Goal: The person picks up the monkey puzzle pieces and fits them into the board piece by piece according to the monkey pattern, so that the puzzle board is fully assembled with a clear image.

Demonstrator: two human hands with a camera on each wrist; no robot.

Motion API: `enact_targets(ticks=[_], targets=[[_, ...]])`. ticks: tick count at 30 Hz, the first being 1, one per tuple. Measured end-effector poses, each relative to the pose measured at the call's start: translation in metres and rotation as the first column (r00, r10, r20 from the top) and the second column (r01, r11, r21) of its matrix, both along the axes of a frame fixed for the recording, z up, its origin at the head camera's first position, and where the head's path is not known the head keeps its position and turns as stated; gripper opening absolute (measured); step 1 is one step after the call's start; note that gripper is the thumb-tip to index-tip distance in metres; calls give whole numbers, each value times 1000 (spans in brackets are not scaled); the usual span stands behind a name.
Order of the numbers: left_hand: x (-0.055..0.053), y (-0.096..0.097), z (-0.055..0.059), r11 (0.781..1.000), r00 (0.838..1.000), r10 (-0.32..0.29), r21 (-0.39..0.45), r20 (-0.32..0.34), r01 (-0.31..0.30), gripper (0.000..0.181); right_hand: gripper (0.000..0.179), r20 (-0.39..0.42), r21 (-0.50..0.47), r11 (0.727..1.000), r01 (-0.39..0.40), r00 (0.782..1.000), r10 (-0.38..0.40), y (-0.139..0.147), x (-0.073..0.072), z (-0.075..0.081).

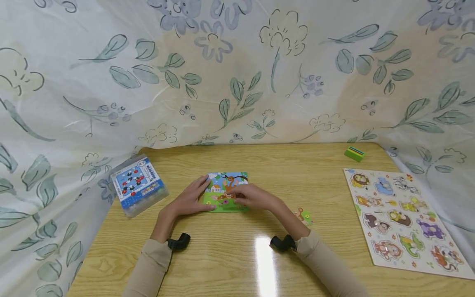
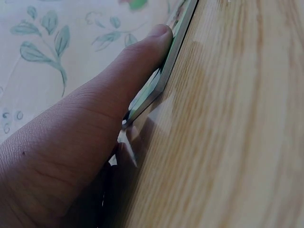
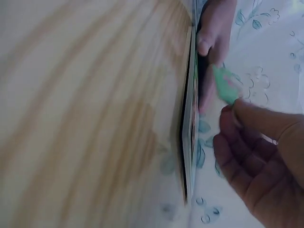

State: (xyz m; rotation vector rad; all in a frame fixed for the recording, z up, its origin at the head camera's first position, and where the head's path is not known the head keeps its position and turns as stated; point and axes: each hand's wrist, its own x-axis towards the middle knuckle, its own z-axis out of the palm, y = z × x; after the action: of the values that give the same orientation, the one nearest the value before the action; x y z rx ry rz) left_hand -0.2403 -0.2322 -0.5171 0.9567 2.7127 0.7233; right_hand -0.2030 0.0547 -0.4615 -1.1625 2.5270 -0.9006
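A small picture puzzle board (image 1: pixel 219 208), with a house, a tree and grass on it, lies flat at the middle of the table. My left hand (image 1: pixel 188 198) rests at its left side, fingers extended along the edge. The thumb (image 2: pixel 147 50) lies on the board's near corner in the left wrist view. Over the board's right half, my right hand (image 1: pixel 256 196) pinches a green puzzle piece (image 3: pixel 226 86) between thumb and fingers, held just off the surface. A loose puzzle piece (image 1: pixel 305 216) lies right of the board, partly hidden by my right forearm.
On the left stands a clear plastic box (image 1: pixel 139 185) with a molecule picture. A large animal peg board (image 1: pixel 402 220) lies at the right, with a small green block (image 1: pixel 354 154) behind it. Floral cloth (image 1: pixel 237 82) hangs along the table's back edge.
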Motion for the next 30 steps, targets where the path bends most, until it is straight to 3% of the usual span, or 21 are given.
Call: enact_targets(ticks=[8, 16, 27, 30], targets=[[2, 1, 4, 1000, 1000, 0, 7, 7, 0, 100, 28, -62, 79, 997, 27, 998, -22, -17, -5, -4], [1, 1, 3, 1000, 1000, 4, 0, 4, -4, 100, 25, -174, 142, 986, 85, 983, -60, -22, -2, -6], [1, 2, 4, 1000, 1000, 10, 8, 4, -10, 100, 15, -227, 194, 971, 138, 970, -92, -34, 4, -7], [1, 1, 3, 1000, 1000, 11, 7, 4, -11, 99, 26, -227, 202, 967, 155, 968, -108, -36, 6, -6]])
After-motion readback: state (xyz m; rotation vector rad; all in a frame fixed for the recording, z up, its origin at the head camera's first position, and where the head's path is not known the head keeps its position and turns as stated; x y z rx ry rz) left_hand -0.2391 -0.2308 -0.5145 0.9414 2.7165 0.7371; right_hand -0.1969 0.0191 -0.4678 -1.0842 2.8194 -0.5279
